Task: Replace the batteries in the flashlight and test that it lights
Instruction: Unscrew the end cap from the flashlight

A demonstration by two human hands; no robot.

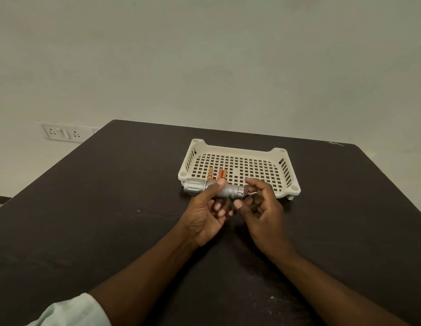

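Head view: left hand (206, 214) grips the silver flashlight (214, 189) by its barrel, level above the dark table (110, 208), just before the white basket (240, 152) containing three batteries (217, 174). Right hand (261, 205), fingers loosely curled, touches the tail cap (242, 192). Brace the barrel firmly; likely unscrew the cap squarely, avoiding cross-threading.

No text, label or number is readable on anything in view.

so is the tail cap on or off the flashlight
On. The silver metal flashlight, gripped by the left hand, has its cap end seated, right hand fingers touching it.
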